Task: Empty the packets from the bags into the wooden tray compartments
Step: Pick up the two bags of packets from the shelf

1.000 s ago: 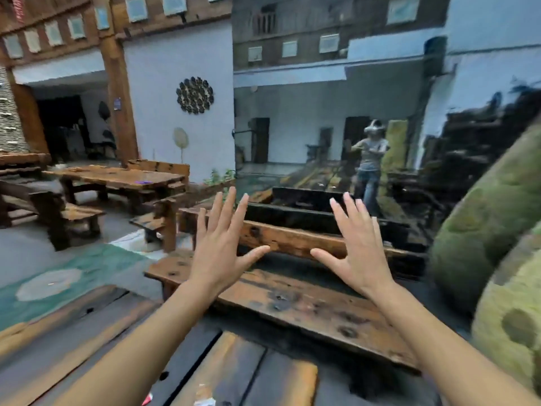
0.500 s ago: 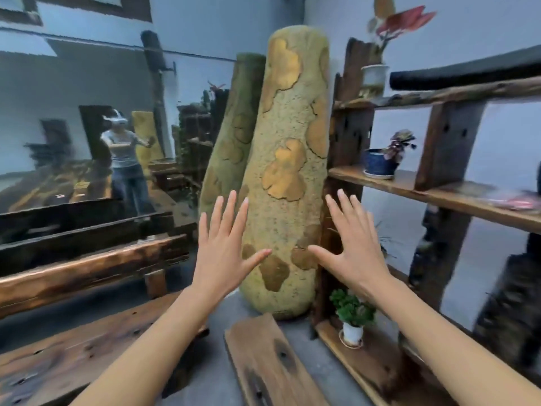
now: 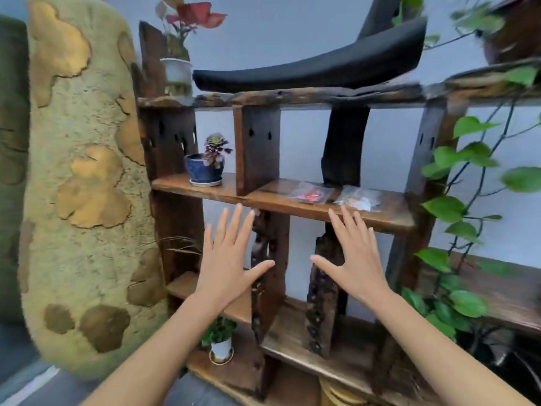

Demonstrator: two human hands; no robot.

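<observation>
Two clear, crinkly plastic bags lie flat on the middle board of a dark wooden shelf [image 3: 272, 203], near its right end. The red bag [image 3: 310, 193] has something red inside. The pale bag [image 3: 361, 199] sits just beside it, closer to the right edge, with something light inside.

The left hand [image 3: 228, 259] and the right hand [image 3: 355, 259] are up in the air in front of the shelf, below the front edge of that board. All the fingers [image 3: 234, 224] are straight and spread wide, and they hold nothing.

The shelf is made of rough, old planks with knots and holes. At the left end of the middle board stands a round blue pot [image 3: 203, 169] with a small purple plant. A long, curved black piece [image 3: 316, 65] rests on the top board. A big bumpy column [image 3: 85, 186], sandy with brown patches, stands left of the shelf. A green vine [image 3: 468, 153] hangs on the right. The wall behind is plain and pale.
</observation>
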